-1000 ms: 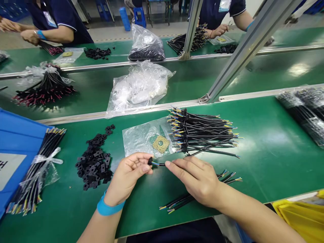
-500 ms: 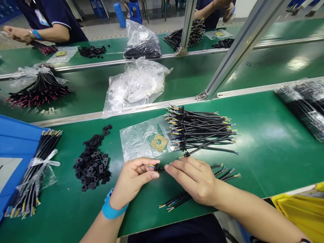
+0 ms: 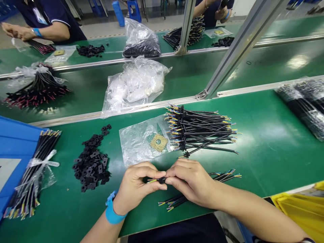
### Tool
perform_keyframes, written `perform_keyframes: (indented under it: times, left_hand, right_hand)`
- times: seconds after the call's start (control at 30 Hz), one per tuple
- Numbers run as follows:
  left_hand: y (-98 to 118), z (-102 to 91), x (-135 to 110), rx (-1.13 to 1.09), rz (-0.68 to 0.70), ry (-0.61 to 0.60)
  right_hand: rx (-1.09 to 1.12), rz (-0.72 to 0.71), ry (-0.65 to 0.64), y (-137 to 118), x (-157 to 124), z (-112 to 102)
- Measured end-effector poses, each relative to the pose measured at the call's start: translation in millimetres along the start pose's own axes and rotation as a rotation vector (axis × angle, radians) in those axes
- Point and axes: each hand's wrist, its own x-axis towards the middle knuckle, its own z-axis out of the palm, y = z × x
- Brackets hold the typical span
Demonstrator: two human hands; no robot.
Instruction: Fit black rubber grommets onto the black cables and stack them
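Between thumb and fingers, my left hand (image 3: 141,179) pinches a small black rubber grommet (image 3: 162,180), with coloured wire ends sticking out toward the palm. My right hand (image 3: 192,180) is closed on the black cable right beside it, so the two hands' fingertips meet at the grommet. Most of that cable is hidden under the right hand. Several loose cables (image 3: 174,202) lie below and behind the right hand. Beyond the hands rests a stack of cables with grommets fitted (image 3: 202,128). A yellow sponge (image 3: 158,142) lies on a clear plastic bag (image 3: 134,145).
Left of my hands lies a pile of black grommets (image 3: 92,165). A tied cable bundle (image 3: 32,172) leans by a blue bin (image 3: 15,145). A metal post (image 3: 238,50) rises from the table's back edge. Bagged cables (image 3: 306,104) lie at right. Two people work across the table.
My left hand has moved slightly right and down, and my right hand's fingers have curled in to meet it at the grommet. The cable has shifted with them.
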Motion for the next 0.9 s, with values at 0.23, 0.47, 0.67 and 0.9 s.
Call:
perform_keyframes:
  times: [0.23, 0.47, 0.67, 0.9]
  left_hand:
    - [0, 5.8, 0, 0.002, 0.024, 0.010]
    - [5, -6.1, 2, 0.090, 0.013, -0.026]
    - [6, -81.0, -13, 0.938, -0.142, 0.404]
    - [-14, -113.9, -37, 1.554, -0.421, 0.216]
  right_hand:
    - [0.172, 0.147, -0.064, -2, 2, -1]
    - [-0.024, -0.024, 0.030, -4, 4, -5]
    - [-0.418, -0.159, 0.287, 3, 2, -40]
    - [-0.766, -0.033, 0.252, 37, 1, -74]
